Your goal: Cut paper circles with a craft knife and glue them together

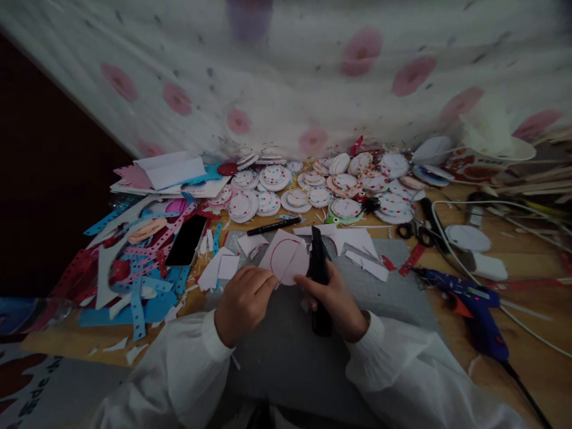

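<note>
A white piece of foam or paper [292, 259] with a curved line drawn on it is held up over the grey mat [277, 357]. My left hand [245, 301] pinches its lower left edge. At its lower right edge are the fingertips of my right hand [335, 301], which is wrapped round a black cutter-like tool [319, 262] standing nearly upright. White offcuts [218, 269] lie on both sides of the piece, and a black marker [273, 226] rests just behind it.
Decorated round white pieces [274, 177] fill the back. Coloured scraps [138, 271] and a phone [186, 240] lie left. On the right are a blue glue gun [485, 322], its cable, scissors [415, 232], a white adapter [489, 266] and a paper bowl [489, 164].
</note>
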`<state>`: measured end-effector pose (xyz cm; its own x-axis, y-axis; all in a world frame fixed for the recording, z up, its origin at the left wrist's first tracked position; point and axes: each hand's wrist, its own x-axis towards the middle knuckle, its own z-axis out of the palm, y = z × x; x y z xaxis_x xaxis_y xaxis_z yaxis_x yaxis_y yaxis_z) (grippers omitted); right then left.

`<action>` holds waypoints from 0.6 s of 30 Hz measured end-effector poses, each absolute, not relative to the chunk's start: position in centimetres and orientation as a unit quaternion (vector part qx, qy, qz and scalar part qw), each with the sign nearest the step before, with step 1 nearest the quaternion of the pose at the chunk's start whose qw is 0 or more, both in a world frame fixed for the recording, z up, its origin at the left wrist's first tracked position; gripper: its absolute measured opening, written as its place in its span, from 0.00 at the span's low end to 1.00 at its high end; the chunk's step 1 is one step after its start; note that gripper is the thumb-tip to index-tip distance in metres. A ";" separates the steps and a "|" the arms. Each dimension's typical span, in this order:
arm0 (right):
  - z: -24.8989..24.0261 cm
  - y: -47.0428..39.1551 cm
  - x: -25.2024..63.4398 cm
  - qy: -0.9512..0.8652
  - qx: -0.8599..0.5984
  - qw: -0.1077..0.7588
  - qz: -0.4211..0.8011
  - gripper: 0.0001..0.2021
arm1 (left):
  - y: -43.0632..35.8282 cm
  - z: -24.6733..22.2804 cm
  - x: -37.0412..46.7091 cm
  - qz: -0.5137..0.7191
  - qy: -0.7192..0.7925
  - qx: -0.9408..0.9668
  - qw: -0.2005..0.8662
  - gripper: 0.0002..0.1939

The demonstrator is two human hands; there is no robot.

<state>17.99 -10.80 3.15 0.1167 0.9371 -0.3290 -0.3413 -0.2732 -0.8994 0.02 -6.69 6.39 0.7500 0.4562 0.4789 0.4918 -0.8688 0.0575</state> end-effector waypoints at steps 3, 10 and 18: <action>3.3 -10.8 18.1 -0.285 -0.524 0.531 0.603 0.20 | -5.8 6.7 -0.7 -0.244 -0.298 -0.919 0.078 0.06; 3.6 -10.9 18.1 -0.259 -0.525 0.526 0.617 0.21 | -3.1 9.6 -5.0 -0.199 -0.467 -0.855 0.106 0.18; 3.4 -11.6 17.4 -0.307 -0.528 0.514 0.602 0.22 | -6.7 8.5 0.8 -0.159 -0.421 -0.890 -0.068 0.53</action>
<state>17.39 -11.57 3.36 0.0874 0.9433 -0.3201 -0.2952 -0.2824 -0.9128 0.77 -6.70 8.51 0.5943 0.7721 0.2252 0.7287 -0.6354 0.2554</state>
